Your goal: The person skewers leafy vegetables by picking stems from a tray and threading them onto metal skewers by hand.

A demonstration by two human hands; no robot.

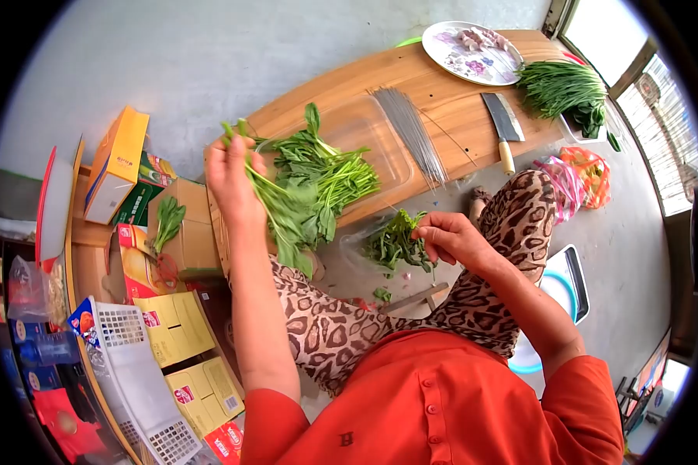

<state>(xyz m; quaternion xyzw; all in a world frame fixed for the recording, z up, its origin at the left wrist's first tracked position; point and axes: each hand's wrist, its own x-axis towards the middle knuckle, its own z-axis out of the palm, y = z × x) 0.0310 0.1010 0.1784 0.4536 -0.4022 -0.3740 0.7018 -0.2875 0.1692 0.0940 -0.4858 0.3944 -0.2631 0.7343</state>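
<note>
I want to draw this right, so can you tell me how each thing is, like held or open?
Left hand: raised, closed around greens
Right hand: curled, at a leaf pile
Clear tub: open, leafy stalks inside
Skewers: lying side by side
Cleaver: lying flat, unheld
Plate: face up, meat on it
Long green stalks: heaped

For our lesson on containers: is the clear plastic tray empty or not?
Not empty: leafy greens lie in the tray, though its right part shows bare.

A dark emblem like an H [346,439] stands on the red shirt [450,387] at six o'clock, while print on the yellow cartons [172,335] around eight o'clock is too small to read.
</note>
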